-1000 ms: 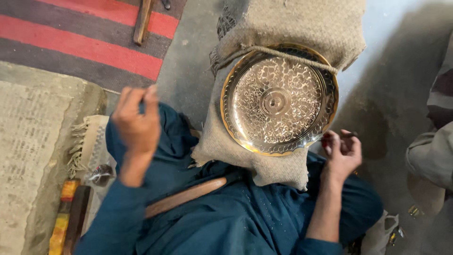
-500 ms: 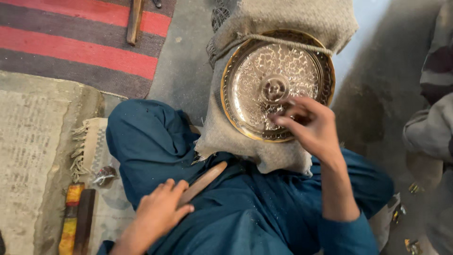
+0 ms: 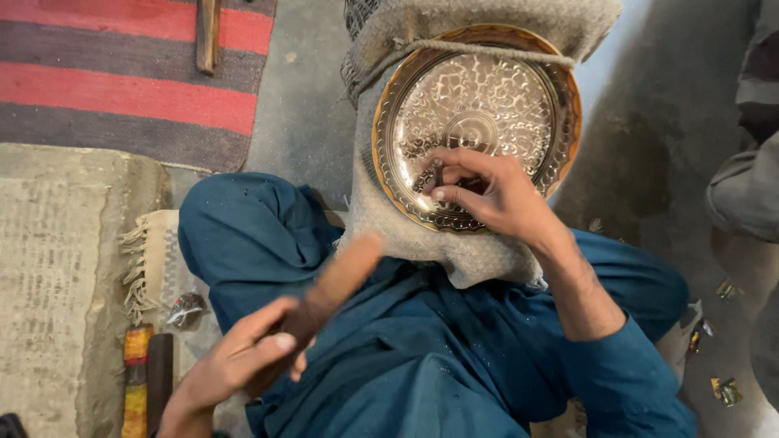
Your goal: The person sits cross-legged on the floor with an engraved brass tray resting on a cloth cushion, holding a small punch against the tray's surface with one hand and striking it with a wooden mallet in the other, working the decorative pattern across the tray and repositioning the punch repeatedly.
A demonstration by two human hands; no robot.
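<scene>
Small crumpled foil wrappers [image 3: 725,389] in gold and red lie on the floor right of the blue-trousered knee [image 3: 649,284].

A wooden stick [image 3: 337,280] in the left hand [image 3: 239,361] is showing blurred, below the engraved brass plate [image 3: 479,105]. The right hand [image 3: 487,195] is covering the plate's lower part, hiding whatever its fingers are pinching. The frame's bottom edge is cutting off the left wrist.
</scene>
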